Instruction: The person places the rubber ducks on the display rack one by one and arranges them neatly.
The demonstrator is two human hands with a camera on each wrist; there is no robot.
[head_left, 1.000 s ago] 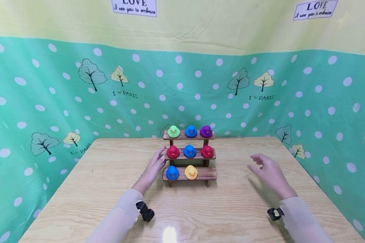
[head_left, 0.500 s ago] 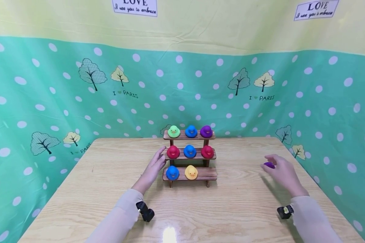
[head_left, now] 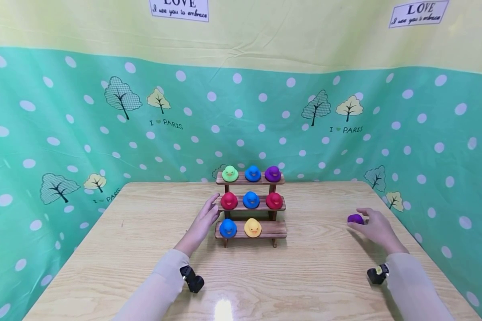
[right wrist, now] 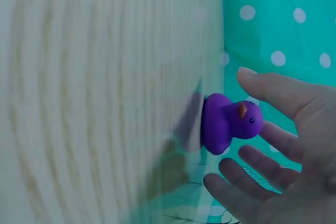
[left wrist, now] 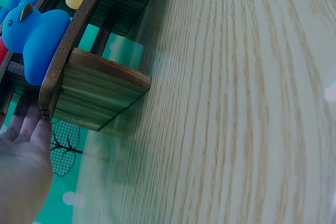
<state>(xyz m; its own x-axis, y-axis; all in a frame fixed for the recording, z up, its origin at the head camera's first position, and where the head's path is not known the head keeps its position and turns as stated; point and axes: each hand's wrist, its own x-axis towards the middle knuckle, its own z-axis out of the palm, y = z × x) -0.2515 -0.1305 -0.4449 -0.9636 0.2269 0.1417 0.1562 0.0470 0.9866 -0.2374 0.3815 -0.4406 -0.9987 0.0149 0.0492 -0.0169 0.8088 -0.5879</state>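
Note:
A three-step wooden display stand [head_left: 275,228] holds several rubber ducks. A green duck [head_left: 230,174], a blue one and a purple one sit on top; red, blue and red fill the middle; a blue duck [left wrist: 39,40] and a yellow duck [head_left: 252,228] are at the bottom. My left hand [head_left: 202,222], fingers extended, rests at the stand's left end. Off to the right, another purple duck [right wrist: 223,121] sits upright on the table. Around it my right hand [head_left: 379,229] spreads thumb and fingers, with gaps to the duck in the right wrist view.
The wooden table [head_left: 144,267] carries the stand near its back edge. A green dotted curtain [head_left: 176,147] rises behind the table and along both sides. Each wrist wears a small black camera [head_left: 193,280].
My right hand has shifted right and slightly back, so the purple duck on the table now shows between its thumb and fingers. The left hand and the stand have stayed put.

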